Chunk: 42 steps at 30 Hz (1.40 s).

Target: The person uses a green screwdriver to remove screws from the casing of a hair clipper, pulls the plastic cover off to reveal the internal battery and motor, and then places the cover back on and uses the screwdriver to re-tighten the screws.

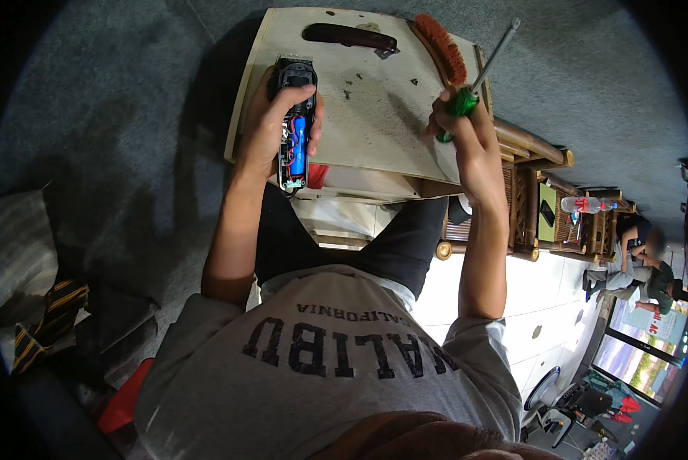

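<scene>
Above the pale wooden table [382, 134], I've got the right hand [474, 146] wrapped round a green-handled screwdriver [465, 103] near the right edge, tip angled out past the far-right corner, away from the opened hair clipper [299, 146]. That's well left, gripped in the left hand [266, 132] by the left edge, long axis near-to-far. Tiny dark bits [348, 94] mid-table, can't ID them from here.

A pale wooden worktop [359, 142] stands at 12 o'clock, grey wall [582, 92] at 2, bamboo bench [522, 203] at 3, bright white floor tiles [532, 307] and window [634, 362] at 4.
</scene>
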Motion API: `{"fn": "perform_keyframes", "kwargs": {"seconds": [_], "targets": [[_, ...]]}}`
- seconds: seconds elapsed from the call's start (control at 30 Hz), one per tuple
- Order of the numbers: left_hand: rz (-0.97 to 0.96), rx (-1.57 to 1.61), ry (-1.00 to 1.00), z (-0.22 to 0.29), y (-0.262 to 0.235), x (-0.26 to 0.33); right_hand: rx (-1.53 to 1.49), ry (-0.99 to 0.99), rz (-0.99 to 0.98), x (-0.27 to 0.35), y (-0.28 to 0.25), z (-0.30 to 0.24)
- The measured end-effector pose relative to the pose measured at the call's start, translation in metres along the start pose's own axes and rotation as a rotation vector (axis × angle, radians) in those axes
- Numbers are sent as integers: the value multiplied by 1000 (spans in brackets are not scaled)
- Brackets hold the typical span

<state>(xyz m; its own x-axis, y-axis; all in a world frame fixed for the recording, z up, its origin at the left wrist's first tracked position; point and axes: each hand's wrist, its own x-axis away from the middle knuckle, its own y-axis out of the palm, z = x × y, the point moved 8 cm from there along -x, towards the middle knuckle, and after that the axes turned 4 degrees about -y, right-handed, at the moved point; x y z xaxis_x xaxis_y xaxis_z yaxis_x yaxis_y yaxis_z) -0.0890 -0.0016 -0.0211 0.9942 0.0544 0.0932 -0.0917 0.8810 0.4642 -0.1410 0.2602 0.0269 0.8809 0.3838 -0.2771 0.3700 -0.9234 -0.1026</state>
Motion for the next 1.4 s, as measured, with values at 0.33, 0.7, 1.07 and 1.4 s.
{"fn": "perform_keyframes", "kwargs": {"seconds": [0.33, 0.7, 1.07, 1.4], "targets": [[14, 18, -29, -1, -1, 1, 970, -195, 53, -56, 53, 1], [-15, 116, -17, 0, 2, 5, 1099, -144, -54, -72, 80, 12], [-176, 196, -20, 0, 9, 4, 408, -160, 70, -64, 65, 12], [-90, 74, -72, -14, 4, 1, 67, -135, 3, -35, 122, -15]]}}
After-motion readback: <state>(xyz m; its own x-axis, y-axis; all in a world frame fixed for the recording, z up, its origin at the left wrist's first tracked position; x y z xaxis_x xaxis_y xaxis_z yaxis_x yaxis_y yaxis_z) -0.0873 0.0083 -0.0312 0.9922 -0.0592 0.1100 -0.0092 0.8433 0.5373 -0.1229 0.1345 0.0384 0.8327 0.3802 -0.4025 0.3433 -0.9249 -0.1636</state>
